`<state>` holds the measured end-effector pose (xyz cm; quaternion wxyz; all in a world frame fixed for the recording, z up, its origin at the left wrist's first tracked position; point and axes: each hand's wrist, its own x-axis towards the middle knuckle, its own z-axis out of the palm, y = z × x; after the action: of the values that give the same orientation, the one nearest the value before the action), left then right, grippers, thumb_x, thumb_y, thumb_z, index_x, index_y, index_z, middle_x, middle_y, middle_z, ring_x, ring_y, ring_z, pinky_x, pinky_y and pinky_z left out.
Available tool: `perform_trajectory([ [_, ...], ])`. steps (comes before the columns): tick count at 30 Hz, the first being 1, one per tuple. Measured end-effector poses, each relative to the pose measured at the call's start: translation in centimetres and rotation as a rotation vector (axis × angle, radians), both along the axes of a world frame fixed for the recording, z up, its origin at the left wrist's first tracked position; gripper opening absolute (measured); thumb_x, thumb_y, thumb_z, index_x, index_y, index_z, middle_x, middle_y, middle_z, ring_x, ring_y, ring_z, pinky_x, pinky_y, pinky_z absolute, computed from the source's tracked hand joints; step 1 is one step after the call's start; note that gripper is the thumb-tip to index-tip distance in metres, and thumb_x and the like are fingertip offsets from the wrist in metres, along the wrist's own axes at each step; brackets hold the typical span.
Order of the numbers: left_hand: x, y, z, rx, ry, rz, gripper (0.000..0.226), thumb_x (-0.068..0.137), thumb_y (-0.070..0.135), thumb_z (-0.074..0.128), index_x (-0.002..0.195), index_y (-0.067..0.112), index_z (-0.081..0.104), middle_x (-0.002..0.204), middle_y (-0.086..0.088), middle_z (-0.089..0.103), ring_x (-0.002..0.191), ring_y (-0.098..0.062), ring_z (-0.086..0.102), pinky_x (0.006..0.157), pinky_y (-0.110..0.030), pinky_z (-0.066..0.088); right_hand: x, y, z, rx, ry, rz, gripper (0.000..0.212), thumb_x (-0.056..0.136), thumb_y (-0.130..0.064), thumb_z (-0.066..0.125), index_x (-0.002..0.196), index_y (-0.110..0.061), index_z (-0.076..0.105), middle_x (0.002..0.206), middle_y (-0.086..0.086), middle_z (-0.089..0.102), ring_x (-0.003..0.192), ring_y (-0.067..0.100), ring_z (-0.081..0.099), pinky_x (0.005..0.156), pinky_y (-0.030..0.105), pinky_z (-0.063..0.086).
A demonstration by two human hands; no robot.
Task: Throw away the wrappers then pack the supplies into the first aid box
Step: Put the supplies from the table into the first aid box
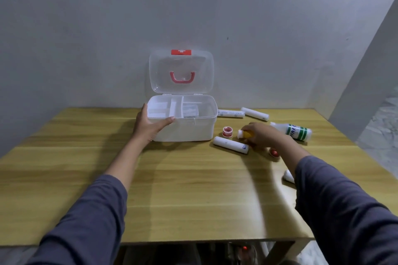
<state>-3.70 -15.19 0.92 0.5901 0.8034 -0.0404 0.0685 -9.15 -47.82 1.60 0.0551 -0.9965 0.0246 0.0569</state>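
Observation:
The white first aid box (189, 131) stands open at the back of the wooden table, its clear lid (181, 71) upright against the wall. My left hand (148, 125) grips the box's front left corner. My right hand (261, 133) is closed around a small yellow bottle (245, 134) with a white cap, just right of the box. A white bandage roll (230, 145) lies below that hand. Two more rolls (231, 113) (255, 113) lie behind. A red tape roll (226, 131) sits by the box. A white bottle with green stripes (293, 131) lies on its side.
Another red tape roll (274, 153) peeks out under my right wrist. A further white roll (288, 176) is partly hidden by my right sleeve. The box's inner tray (170, 109) has dividers and holds white packets. The grey wall is right behind the box.

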Motion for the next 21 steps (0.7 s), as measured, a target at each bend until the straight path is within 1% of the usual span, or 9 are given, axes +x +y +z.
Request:
perform_trajectory([
  [2, 0.1, -0.1, -0.1, 0.003, -0.015, 0.0, 0.108, 0.063, 0.047, 0.083, 0.15, 0.024, 0.023, 0.157, -0.001, 0.026, 0.145, -0.021, 0.026, 0.111, -0.035, 0.029, 0.1, 0.0, 0.1, 0.051, -0.048, -0.009, 0.04, 0.086, -0.028, 0.058, 0.125, -0.021, 0.052, 0.13, 0.004, 0.054, 0.114, 0.026, 0.053, 0.091, 0.038, 0.044],
  [4, 0.1, -0.1, -0.2, 0.011, -0.02, 0.003, 0.103, 0.069, 0.04, 0.082, 0.151, 0.023, 0.021, 0.158, -0.001, 0.023, 0.145, -0.02, 0.023, 0.109, -0.032, 0.027, 0.1, 0.1, 0.7, 0.15, -0.176, -0.044, 0.036, 0.087, -0.026, 0.058, 0.122, -0.019, 0.054, 0.126, 0.008, 0.059, 0.11, 0.028, 0.055, 0.087, 0.036, 0.045],
  [8, 0.1, 0.0, -0.2, 0.014, -0.026, 0.006, 0.103, 0.068, 0.042, 0.082, 0.15, 0.023, 0.023, 0.157, -0.001, 0.025, 0.144, -0.021, 0.025, 0.107, -0.031, 0.029, -0.1, 1.1, 3.7, 0.46, -0.471, -0.12, 0.045, 0.086, -0.027, 0.061, 0.129, -0.018, 0.05, 0.125, 0.012, 0.061, 0.111, 0.031, 0.056, 0.092, 0.045, 0.048],
  [10, 0.2, -0.1, -0.2, 0.006, -0.026, 0.001, 0.105, 0.063, 0.046, 0.084, 0.148, 0.025, 0.027, 0.155, -0.001, 0.029, 0.143, -0.021, 0.029, 0.106, -0.032, 0.031, -0.1, 2.3, 5.5, 0.631, -0.621, -0.089, 0.041, 0.085, -0.027, 0.062, 0.125, -0.018, 0.053, 0.12, 0.013, 0.063, 0.106, 0.029, 0.059, 0.089, 0.048, 0.05],
  [13, 0.2, 0.1, -0.3, 0.0, -0.016, -0.003, 0.107, 0.061, 0.048, 0.084, 0.148, 0.025, 0.027, 0.154, 0.0, 0.03, 0.142, -0.021, 0.029, 0.111, -0.037, 0.032, 0.2, 5.0, 7.9, 0.969, -0.77, -0.015, 0.028, 0.083, -0.015, 0.066, 0.11, -0.008, 0.062, 0.106, 0.012, 0.067, 0.096, 0.019, 0.059, 0.085, 0.037, 0.049],
  [14, 0.3, 0.1, -0.4, -0.003, -0.013, -0.006, 0.107, 0.062, 0.048, 0.084, 0.149, 0.025, 0.026, 0.155, 0.0, 0.029, 0.142, -0.021, 0.029, 0.112, -0.039, 0.032, 0.4, 6.1, 8.4, 1.027, -0.775, 0.011, 0.025, 0.082, -0.013, 0.066, 0.107, -0.007, 0.064, 0.101, 0.01, 0.067, 0.094, 0.017, 0.06, 0.086, 0.038, 0.049],
  [16, 0.3, 0.0, -0.3, 0.008, -0.036, 0.001, 0.1, 0.066, 0.042, 0.083, 0.148, 0.024, 0.028, 0.153, -0.002, 0.032, 0.141, -0.022, 0.031, 0.109, -0.038, 0.034, 1.1, 8.1, 8.6, 1.052, -0.712, 0.067, 0.024, 0.08, -0.011, 0.068, 0.104, -0.008, 0.065, 0.098, 0.007, 0.067, 0.093, 0.019, 0.062, 0.09, 0.041, 0.05],
  [19, 0.4, 0.0, -0.3, 0.026, -0.048, 0.005, 0.094, 0.067, 0.041, 0.084, 0.145, 0.025, 0.033, 0.149, -0.003, 0.037, 0.137, -0.024, 0.035, 0.101, -0.035, 0.036, 2.1, 10.8, 7.3, 0.963, -0.563, 0.124, 0.025, 0.078, -0.011, 0.07, 0.102, -0.005, 0.065, 0.102, 0.014, 0.069, 0.093, 0.021, 0.063, 0.089, 0.041, 0.051],
  [21, 0.4, 0.0, -0.4, 0.027, -0.058, -0.001, 0.095, 0.065, 0.043, 0.084, 0.144, 0.026, 0.033, 0.148, -0.002, 0.037, 0.138, -0.024, 0.035, 0.1, -0.032, 0.035, 2.5, 12.1, 6.1, 0.872, -0.486, 0.115, 0.025, 0.079, -0.013, 0.07, 0.099, 0.001, 0.065, 0.097, 0.018, 0.069, 0.088, 0.023, 0.063, 0.081, 0.038, 0.051],
])
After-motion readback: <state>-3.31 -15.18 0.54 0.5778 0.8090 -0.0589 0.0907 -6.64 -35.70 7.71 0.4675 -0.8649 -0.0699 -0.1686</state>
